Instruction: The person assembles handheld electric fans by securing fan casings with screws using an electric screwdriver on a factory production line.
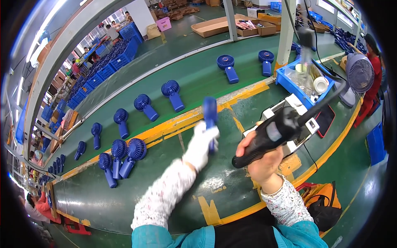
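Note:
My left hand (200,142), in a white glove, is closed round a blue handheld fan (210,111) held upright and smeared by motion. Wrapped in the bare fingers of my right hand (264,163) is a black electric screwdriver (269,138); its front end points up and to the right, and the tip is hard to make out. Left of my gloved hand, three blue handheld fans (135,151) lie close together on the dark green bench (95,206). Beyond the screwdriver stands a white frame-like fixture (295,101), partly hidden by the tool.
Several blue fans (170,89) lie spaced along the green conveyor belt (198,76). At the right are a blue bin (285,84) with plastic bags, a red-edged dark flat object (326,120) and a grey desk fan (359,74). A metal post (286,37) rises by the belt.

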A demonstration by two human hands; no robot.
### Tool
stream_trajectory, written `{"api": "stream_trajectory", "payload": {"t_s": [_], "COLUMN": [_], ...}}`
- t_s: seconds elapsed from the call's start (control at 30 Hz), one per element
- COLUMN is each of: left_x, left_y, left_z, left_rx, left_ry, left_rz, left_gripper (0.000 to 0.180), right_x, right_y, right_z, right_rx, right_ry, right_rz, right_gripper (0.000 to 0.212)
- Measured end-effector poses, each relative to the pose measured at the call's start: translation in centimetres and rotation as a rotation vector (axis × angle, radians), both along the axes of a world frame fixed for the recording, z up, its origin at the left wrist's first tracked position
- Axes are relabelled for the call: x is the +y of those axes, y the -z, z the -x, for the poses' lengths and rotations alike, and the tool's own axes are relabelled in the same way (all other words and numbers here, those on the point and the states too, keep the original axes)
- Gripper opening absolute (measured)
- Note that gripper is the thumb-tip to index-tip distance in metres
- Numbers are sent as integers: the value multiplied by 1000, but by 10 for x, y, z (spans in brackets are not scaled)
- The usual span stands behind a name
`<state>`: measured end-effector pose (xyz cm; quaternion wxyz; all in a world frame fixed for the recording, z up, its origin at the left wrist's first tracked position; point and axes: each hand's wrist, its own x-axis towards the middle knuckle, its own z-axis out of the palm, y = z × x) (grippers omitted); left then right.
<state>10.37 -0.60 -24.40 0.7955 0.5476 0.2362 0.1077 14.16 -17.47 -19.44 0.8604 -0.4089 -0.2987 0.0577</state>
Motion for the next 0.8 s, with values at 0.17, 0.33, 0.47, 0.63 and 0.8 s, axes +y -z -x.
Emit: {"api": "stream_trajectory", "payload": {"t_s": [0.17,0.33,0.47,0.63,0.8], "left_x": [108,164,150,69,-12], "left_y": [7,14,-8,-31,-4], "left_z": [-76,-83,-80,-18,49], "left_rx": [373,606,177,-131,-221], "left_ry": [-396,-167,-309,63,97], "left_rz": [-1745,-1481,-577,209,793], "left_gripper": [50,49,57,34,44], "right_x": [4,7,-3,-23,-13], "right_y": [8,15,16,11,-9], "right_z": [0,-5,-7,-27,-33], "right_rx": [-229,-243,-310,-513,-491], "right_ry": [-84,-114,-9,455,536], "right_rz": [42,134,158,223,254], "right_gripper": [56,59,64,71,56]}}
